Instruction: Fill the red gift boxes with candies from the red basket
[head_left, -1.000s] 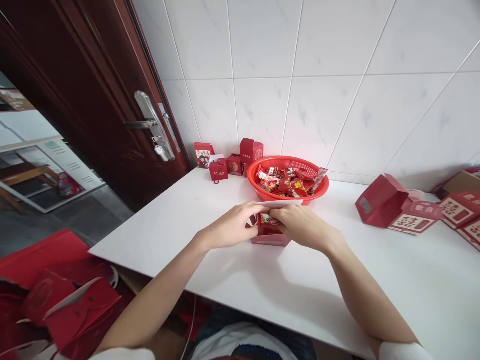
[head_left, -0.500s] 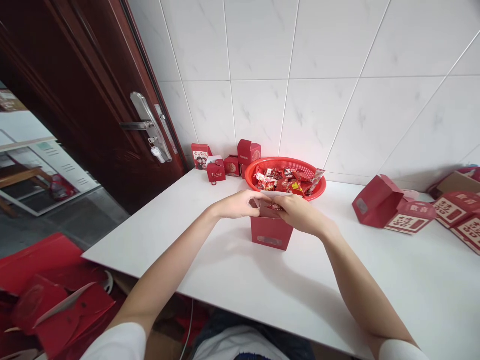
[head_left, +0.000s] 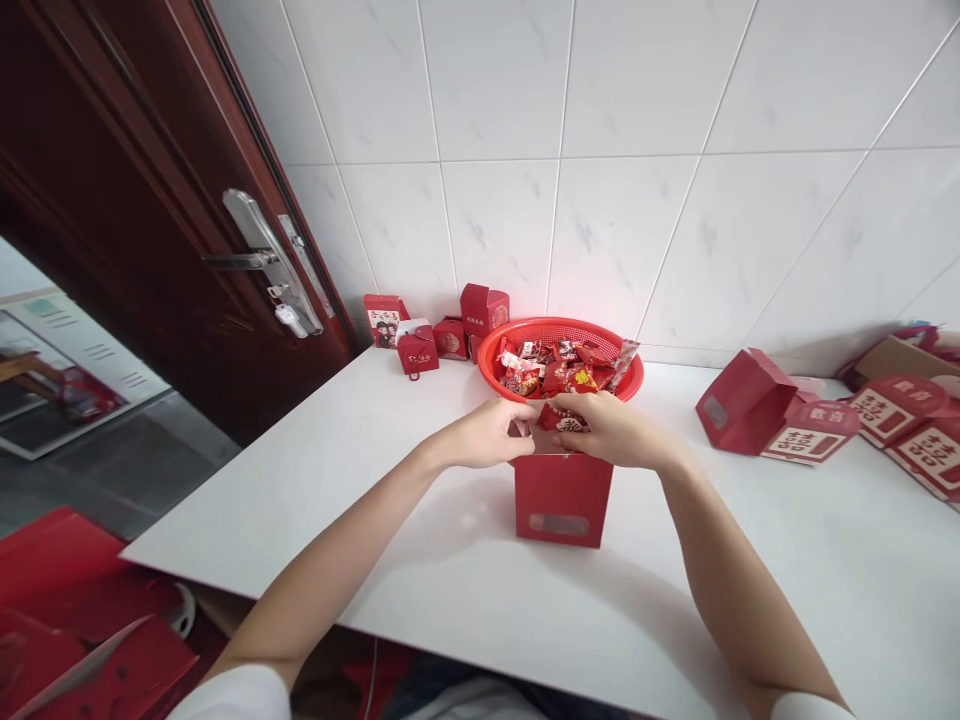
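The red box (head_left: 561, 502) stands upright and open on the white surface (head_left: 427, 560). At its mouth, the right hand (head_left: 621, 432) has its fingers closed on a red packet (head_left: 561, 418). The left hand (head_left: 480, 434) is at the box's left upper edge, fingers curled; whether they grip it, I cannot tell. Just behind is the basket (head_left: 486, 372) of sweets (head_left: 525, 376); small boxes (head_left: 418, 348) stand left of it, near the wall (head_left: 502, 230).

A red box (head_left: 562, 500) — upright, open-topped, on the white table (head_left: 420, 550) — a shiny red packet (head_left: 564, 420) at its opening.
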